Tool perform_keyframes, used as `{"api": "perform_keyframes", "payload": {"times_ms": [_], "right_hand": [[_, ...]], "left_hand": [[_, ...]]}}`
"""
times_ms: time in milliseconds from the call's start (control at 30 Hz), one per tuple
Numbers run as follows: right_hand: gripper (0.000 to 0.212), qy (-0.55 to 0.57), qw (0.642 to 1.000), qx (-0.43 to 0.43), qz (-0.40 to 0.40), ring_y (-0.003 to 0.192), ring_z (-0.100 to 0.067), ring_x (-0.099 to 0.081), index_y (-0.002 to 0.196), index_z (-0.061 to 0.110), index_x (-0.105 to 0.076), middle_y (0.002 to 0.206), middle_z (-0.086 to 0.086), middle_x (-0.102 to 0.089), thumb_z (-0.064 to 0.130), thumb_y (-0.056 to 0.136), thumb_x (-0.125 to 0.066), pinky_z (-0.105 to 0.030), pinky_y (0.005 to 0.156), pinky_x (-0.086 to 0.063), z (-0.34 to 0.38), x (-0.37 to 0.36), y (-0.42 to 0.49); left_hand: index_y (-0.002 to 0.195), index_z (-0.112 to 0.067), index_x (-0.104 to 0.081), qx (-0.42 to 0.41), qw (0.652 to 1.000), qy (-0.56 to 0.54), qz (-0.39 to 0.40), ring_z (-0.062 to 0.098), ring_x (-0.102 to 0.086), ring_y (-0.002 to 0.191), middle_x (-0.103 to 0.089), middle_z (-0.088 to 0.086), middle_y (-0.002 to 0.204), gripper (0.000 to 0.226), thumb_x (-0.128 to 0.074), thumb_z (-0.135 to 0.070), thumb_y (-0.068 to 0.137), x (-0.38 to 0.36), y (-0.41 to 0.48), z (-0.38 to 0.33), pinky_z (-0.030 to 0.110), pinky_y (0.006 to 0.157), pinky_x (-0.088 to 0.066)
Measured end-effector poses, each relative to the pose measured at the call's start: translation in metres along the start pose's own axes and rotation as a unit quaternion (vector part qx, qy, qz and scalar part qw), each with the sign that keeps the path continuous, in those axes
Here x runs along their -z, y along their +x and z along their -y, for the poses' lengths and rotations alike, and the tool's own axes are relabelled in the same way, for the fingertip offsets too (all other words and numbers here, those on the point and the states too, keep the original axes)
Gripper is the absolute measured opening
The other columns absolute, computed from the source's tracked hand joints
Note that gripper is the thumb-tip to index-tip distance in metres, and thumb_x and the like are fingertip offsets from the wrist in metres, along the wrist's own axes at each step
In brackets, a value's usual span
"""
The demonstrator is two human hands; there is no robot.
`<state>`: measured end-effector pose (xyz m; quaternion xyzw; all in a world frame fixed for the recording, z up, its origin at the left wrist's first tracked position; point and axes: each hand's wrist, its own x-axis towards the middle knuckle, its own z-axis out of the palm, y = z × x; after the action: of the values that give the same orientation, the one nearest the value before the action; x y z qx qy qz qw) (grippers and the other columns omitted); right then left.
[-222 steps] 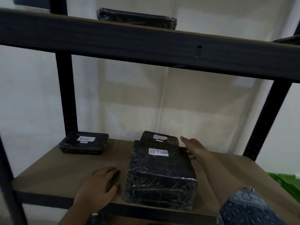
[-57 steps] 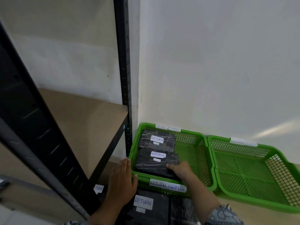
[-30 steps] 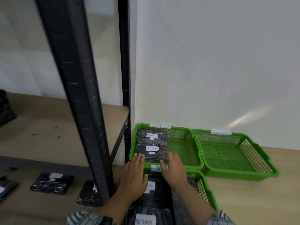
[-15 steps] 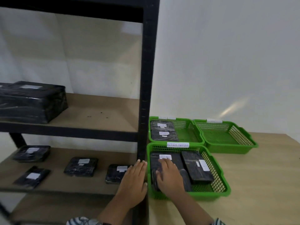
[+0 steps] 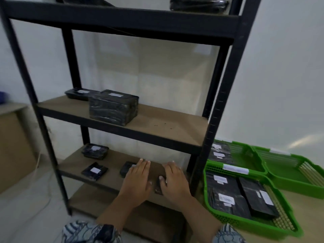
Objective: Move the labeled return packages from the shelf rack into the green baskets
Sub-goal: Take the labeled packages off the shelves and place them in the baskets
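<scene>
A black metal shelf rack [image 5: 226, 95] holds black wrapped packages with white labels. On the lower shelf both my hands lie flat, fingers straight. My left hand [image 5: 137, 181] partly covers a small package [image 5: 126, 168]. My right hand [image 5: 174, 183] rests beside another small package [image 5: 158, 186], its thumb touching it. Two more labeled packages [image 5: 94, 151] [image 5: 94, 171] lie further left on that shelf. A tall wrapped block [image 5: 113, 106] and a flat package [image 5: 78, 93] sit on the middle shelf. The near green basket [image 5: 254, 224] holds several packages; the far-left basket [image 5: 245, 149] holds two.
A third green basket [image 5: 298, 174] stands at the right with nothing in it. The baskets sit on a wooden surface right of the rack's front post. Another package [image 5: 198, 4] lies on the top shelf. A brown cardboard box [image 5: 14, 148] stands left of the rack.
Both hands have moved left, from the near green basket onto the rack's lower shelf. The view has swung left and now takes in the whole rack.
</scene>
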<state>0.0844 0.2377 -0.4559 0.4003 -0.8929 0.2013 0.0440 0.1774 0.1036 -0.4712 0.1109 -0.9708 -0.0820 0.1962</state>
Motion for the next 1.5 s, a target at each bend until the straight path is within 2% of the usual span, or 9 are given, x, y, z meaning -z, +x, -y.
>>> {"api": "perform_keyframes", "payload": {"times_ms": [133, 333, 500, 733, 867, 1133, 1267, 1367, 1500], "right_hand": [[0.052, 0.013, 0.999, 0.042, -0.007, 0.147, -0.017, -0.015, 0.146, 0.018, -0.029, 0.155, -0.002, -0.027, 0.034, 0.097, -0.038, -0.034, 0.121, -0.013, 0.037, -0.005, 0.038], [0.054, 0.025, 0.992, 0.113, -0.059, 0.147, -0.020, -0.014, 0.146, 0.014, -0.033, 0.154, -0.005, -0.029, 0.028, 0.095, -0.042, -0.040, 0.122, -0.010, 0.089, -0.004, 0.114], [0.051, 0.039, 0.981, 0.151, -0.111, 0.148, -0.020, -0.010, 0.145, 0.014, -0.035, 0.156, -0.004, -0.027, 0.030, 0.097, -0.039, -0.034, 0.118, 0.003, 0.134, 0.009, 0.182], [0.052, 0.008, 0.972, 0.192, -0.136, 0.147, -0.023, -0.015, 0.144, 0.013, -0.036, 0.153, -0.007, -0.032, 0.032, 0.096, -0.041, -0.038, 0.119, -0.002, 0.180, 0.019, 0.261], [0.052, -0.002, 0.977, 0.184, -0.111, 0.147, -0.023, -0.015, 0.144, 0.013, -0.035, 0.154, -0.008, -0.031, 0.034, 0.097, -0.039, -0.041, 0.121, -0.003, 0.211, 0.012, 0.295], [0.054, -0.050, 0.985, 0.152, -0.063, 0.145, -0.025, -0.018, 0.144, 0.012, -0.034, 0.152, -0.010, -0.033, 0.039, 0.097, -0.038, -0.047, 0.121, -0.005, 0.277, -0.021, 0.360], [0.055, -0.075, 0.990, 0.107, -0.047, 0.146, -0.027, -0.017, 0.144, 0.011, -0.033, 0.152, -0.012, -0.032, 0.041, 0.098, -0.035, -0.047, 0.120, -0.001, 0.312, -0.040, 0.397], [0.056, -0.082, 0.993, 0.073, -0.040, 0.141, -0.029, -0.024, 0.143, 0.012, -0.034, 0.148, -0.013, -0.036, 0.042, 0.097, -0.036, -0.048, 0.120, -0.003, 0.335, -0.052, 0.424], [0.058, -0.104, 0.994, 0.008, -0.018, 0.138, -0.031, -0.029, 0.144, 0.012, -0.032, 0.146, -0.015, -0.038, 0.044, 0.096, -0.036, -0.049, 0.119, -0.005, 0.359, -0.072, 0.455]], "left_hand": [[0.148, -0.009, -0.013, 0.043, 0.999, 0.031, -0.014, 0.023, -0.009, 0.143, -0.016, 0.009, 0.155, 0.067, -0.044, -0.032, 0.093, 0.027, 0.014, 0.047, 0.038, 0.114, -0.006], [0.142, -0.002, -0.033, 0.062, 0.993, 0.084, -0.051, 0.028, -0.028, 0.138, -0.036, 0.014, 0.146, 0.064, -0.031, -0.034, 0.086, 0.067, 0.052, 0.115, 0.046, 0.110, -0.026], [0.136, -0.001, -0.042, 0.048, 0.990, 0.097, -0.089, 0.030, -0.039, 0.131, -0.048, 0.015, 0.138, 0.064, -0.031, -0.036, 0.083, 0.105, 0.096, 0.162, 0.044, 0.103, -0.034], [0.142, -0.004, -0.032, 0.042, 0.984, 0.109, -0.135, 0.027, -0.026, 0.138, -0.037, 0.014, 0.146, 0.065, -0.028, -0.038, 0.087, 0.146, 0.144, 0.227, 0.039, 0.110, -0.020], [0.143, -0.005, -0.031, 0.033, 0.983, 0.115, -0.136, 0.026, -0.024, 0.139, -0.035, 0.012, 0.147, 0.069, -0.021, -0.042, 0.085, 0.154, 0.159, 0.265, 0.041, 0.110, -0.022], [0.136, -0.001, -0.041, 0.002, 0.989, 0.107, -0.105, 0.032, -0.039, 0.131, -0.046, 0.018, 0.138, 0.064, -0.027, -0.040, 0.087, 0.158, 0.196, 0.371, 0.047, 0.105, -0.031], [0.134, 0.002, -0.044, -0.014, 0.992, 0.092, -0.084, 0.036, -0.041, 0.128, -0.048, 0.022, 0.135, 0.065, -0.027, -0.039, 0.085, 0.166, 0.216, 0.431, 0.051, 0.102, -0.034], [0.133, 0.003, -0.045, -0.020, 0.995, 0.081, -0.059, 0.038, -0.042, 0.127, -0.049, 0.023, 0.134, 0.068, -0.025, -0.040, 0.083, 0.170, 0.226, 0.476, 0.053, 0.101, -0.035], [0.127, 0.006, -0.050, -0.033, 0.997, 0.074, -0.018, 0.043, -0.051, 0.117, -0.055, 0.026, 0.125, 0.066, -0.029, -0.039, 0.084, 0.163, 0.239, 0.533, 0.055, 0.092, -0.042]]}}
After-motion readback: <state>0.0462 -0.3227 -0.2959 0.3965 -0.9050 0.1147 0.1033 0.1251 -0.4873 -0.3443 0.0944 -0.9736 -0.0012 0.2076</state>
